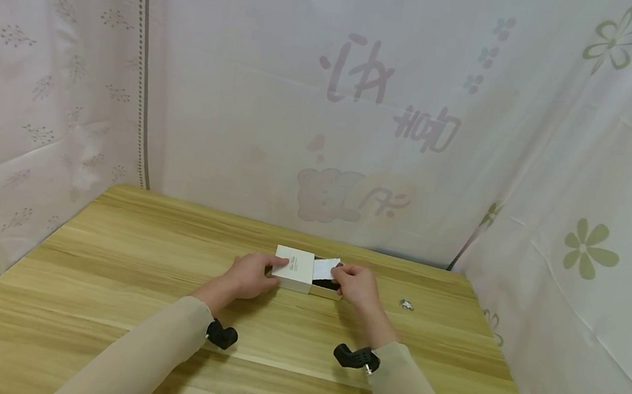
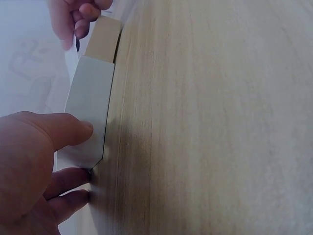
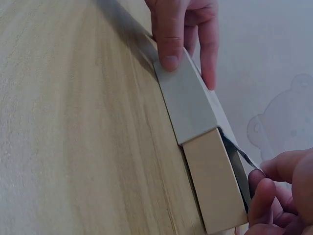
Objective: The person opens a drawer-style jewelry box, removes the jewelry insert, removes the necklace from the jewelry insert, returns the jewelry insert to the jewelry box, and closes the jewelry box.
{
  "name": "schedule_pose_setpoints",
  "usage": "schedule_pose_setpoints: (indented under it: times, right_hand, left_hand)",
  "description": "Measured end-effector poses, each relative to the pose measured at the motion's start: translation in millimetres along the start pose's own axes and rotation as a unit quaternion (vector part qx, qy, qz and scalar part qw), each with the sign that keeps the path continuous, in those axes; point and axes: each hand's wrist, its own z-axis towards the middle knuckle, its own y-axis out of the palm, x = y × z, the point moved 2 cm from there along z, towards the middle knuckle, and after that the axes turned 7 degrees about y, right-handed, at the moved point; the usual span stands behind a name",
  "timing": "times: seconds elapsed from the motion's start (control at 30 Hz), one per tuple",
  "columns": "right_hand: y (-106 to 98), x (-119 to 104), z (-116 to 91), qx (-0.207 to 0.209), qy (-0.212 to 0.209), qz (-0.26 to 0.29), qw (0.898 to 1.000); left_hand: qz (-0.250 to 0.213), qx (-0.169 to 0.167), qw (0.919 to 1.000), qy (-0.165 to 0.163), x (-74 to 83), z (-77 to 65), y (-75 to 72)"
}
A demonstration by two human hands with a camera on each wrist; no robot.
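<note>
A small white drawer-style box (image 1: 296,280) lies on the wooden table, its pale tan inner tray (image 3: 215,181) pulled partway out to the right. My left hand (image 1: 248,274) grips the left end of the outer sleeve, thumb on the front side in the left wrist view. A white card (image 1: 325,268) stands tilted out of the tray, over a dark interior. Its right edge is pinched between thumb and fingers of my right hand (image 1: 358,285). The card's lower part is hidden inside the box.
A small silvery object (image 1: 407,304) lies on the table (image 1: 264,380) to the right of my right hand. Patterned curtains (image 1: 231,109) hang behind the table and along both sides. Each wrist wears a black device (image 1: 353,357).
</note>
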Motion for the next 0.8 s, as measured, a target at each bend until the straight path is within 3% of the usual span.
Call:
schedule_pose_setpoints:
  times: [0.33,0.8]
  right_hand:
    - [-0.1,-8.3,-6.3,0.017,-0.01,-0.106,0.994]
    - [-20.8,4.1,-8.5,0.024,-0.014,-0.11,0.994]
  left_hand:
    - [-0.003,0.001,1.0,0.003,1.2,-0.8,-0.6]
    - [-0.01,0.003,0.9999,-0.006,-1.0,-1.7,0.6]
